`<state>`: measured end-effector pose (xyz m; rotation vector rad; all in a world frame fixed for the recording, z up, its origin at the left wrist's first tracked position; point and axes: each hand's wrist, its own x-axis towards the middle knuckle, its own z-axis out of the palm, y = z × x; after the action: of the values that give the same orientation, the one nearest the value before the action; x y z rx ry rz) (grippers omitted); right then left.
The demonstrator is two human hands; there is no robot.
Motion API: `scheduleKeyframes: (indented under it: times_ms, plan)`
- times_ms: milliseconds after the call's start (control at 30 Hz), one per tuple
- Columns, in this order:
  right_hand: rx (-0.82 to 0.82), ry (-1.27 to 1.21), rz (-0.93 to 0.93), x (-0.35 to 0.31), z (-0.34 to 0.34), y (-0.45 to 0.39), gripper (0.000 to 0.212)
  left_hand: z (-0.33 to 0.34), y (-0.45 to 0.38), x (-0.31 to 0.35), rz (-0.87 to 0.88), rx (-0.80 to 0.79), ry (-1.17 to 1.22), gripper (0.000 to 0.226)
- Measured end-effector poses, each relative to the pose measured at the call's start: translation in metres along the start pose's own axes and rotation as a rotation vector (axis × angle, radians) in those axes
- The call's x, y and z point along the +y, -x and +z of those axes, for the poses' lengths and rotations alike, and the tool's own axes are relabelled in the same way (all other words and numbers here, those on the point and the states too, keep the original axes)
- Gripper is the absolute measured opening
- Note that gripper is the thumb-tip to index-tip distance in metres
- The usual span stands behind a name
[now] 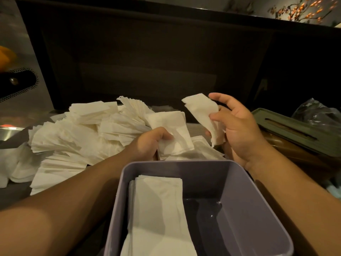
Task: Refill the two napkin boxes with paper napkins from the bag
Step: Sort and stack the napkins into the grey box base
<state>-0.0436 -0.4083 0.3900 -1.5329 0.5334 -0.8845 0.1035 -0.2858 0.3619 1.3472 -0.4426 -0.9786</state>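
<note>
Head view: beyond the purple napkin box (249, 209), left hand (147, 143) pinches a napkin (171, 130); right hand (238, 126) pinches another napkin (201, 108), other fingers spread.

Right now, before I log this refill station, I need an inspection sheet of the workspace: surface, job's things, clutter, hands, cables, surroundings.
Surface: counter, mostly covered by paper.
Job's things: open purple box holds a napkin stack along its left side, right side bare; loose napkin heap beyond it; green slotted lid at right on a brown box.
Clutter: crumpled plastic bag far right.
Hands: left hand grips a napkin; right hand pinches another napkin.
Cables: nothing seen.
Surroundings: dark panel behind; steel appliance at left.
</note>
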Motion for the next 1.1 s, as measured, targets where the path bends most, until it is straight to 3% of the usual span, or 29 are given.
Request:
scheduleKeyframes:
  times_ms: [67, 133, 200, 267, 367, 467, 600, 633, 700, 733, 867, 1000, 1100]
  plan:
    - [0.136, -0.09, -0.034, 0.004, 0.001, -0.003, 0.04, 0.0, 0.0, 0.0, 0.005, -0.004, 0.021, 0.003]
    - [0.18, -0.344, -0.033, 0.0, -0.001, -0.005, 0.038, 0.0, -0.002, -0.001, -0.026, -0.021, 0.073, 0.023]
    - [0.14, -0.649, -0.003, -0.008, -0.004, -0.002, 0.041, -0.001, 0.0, 0.0, -0.046, -0.078, 0.154, 0.034]
    - [0.02, -0.763, 0.029, -0.011, -0.003, 0.002, 0.05, -0.001, 0.002, 0.0, -0.046, -0.161, 0.232, 0.038]
    - [-0.139, -0.417, 0.091, -0.001, 0.011, 0.003, 0.051, -0.002, 0.002, -0.001, -0.033, -0.322, 0.3, 0.063]
    - [-0.134, -0.021, 0.085, 0.013, 0.025, 0.002, 0.036, -0.001, -0.002, -0.004, 0.047, -0.435, 0.345, 0.078]
    - [-0.108, 0.152, 0.017, 0.025, 0.03, 0.001, 0.034, -0.003, -0.005, -0.006, 0.112, -0.447, 0.279, 0.098]
    - [-0.108, 0.151, 0.011, 0.026, 0.03, 0.001, 0.035, -0.004, -0.004, -0.006, 0.126, -0.447, 0.272, 0.087]
    - [-0.124, 0.18, -0.015, 0.026, 0.032, 0.001, 0.037, -0.002, -0.003, -0.004, 0.157, -0.403, 0.209, 0.043]
    - [-0.133, 0.216, -0.025, 0.025, 0.032, 0.0, 0.04, 0.0, -0.003, -0.002, 0.169, -0.335, 0.162, 0.035]
    - [-0.164, 0.329, 0.085, 0.018, 0.025, -0.006, 0.031, -0.003, -0.007, -0.001, 0.094, -0.101, 0.228, 0.024]
    - [-0.341, 0.337, 0.22, 0.011, 0.002, -0.001, 0.039, -0.006, -0.002, 0.0, 0.112, -0.044, 0.317, 0.03]
    - [-0.427, 0.201, 0.278, 0.011, -0.008, -0.001, 0.029, -0.008, -0.001, 0.0, 0.14, -0.027, 0.377, 0.026]
